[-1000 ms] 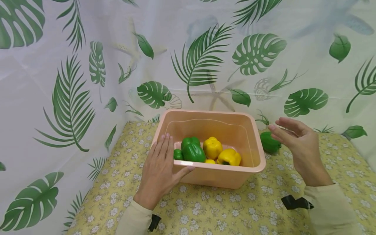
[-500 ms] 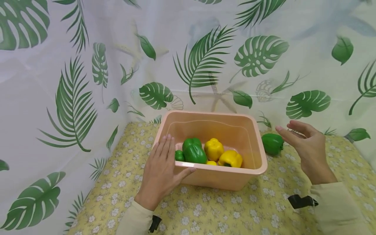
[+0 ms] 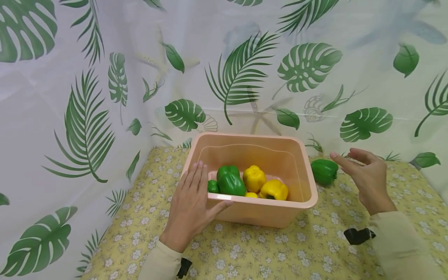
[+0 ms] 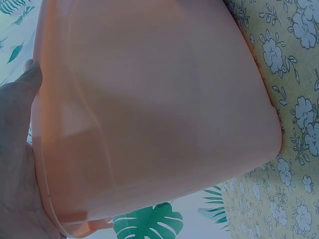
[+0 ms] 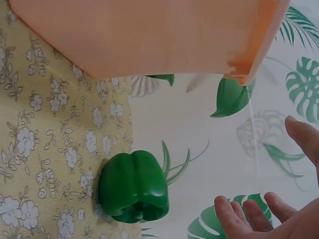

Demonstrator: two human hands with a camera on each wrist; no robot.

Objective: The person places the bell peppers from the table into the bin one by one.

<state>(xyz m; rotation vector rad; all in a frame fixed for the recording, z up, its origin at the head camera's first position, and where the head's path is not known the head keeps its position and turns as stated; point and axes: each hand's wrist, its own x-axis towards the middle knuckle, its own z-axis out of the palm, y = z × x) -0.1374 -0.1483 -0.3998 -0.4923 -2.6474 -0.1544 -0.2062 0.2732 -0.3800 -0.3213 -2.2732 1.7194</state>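
Observation:
My left hand [image 3: 190, 202] rests on the near left corner of a peach plastic bin [image 3: 252, 210], fingers straight over the rim and thumb along the front edge. In the left wrist view that hand [image 4: 17, 149] lies against the rim, beside the bin's outer wall [image 4: 164, 109]. Inside the bin sit green bell peppers [image 3: 231, 182] and yellow bell peppers [image 3: 254, 178], partly hidden by the front rim. One green bell pepper [image 3: 324, 172] lies on the table right of the bin. My right hand [image 3: 371, 182] hovers beside it with relaxed fingers, apart from the pepper [image 5: 133, 186] and holding nothing.
A yellow flowered cloth [image 3: 259, 252] covers the table. Behind and to the left hangs a white curtain [image 3: 140, 23] printed with green leaves. The bin's far rim [image 3: 248, 137] is close to the back curtain.
My right hand has moved slightly right, away from the green pepper on the table, showing more of it. My left hand stays on the bin's rim, and the bin's contents look the same.

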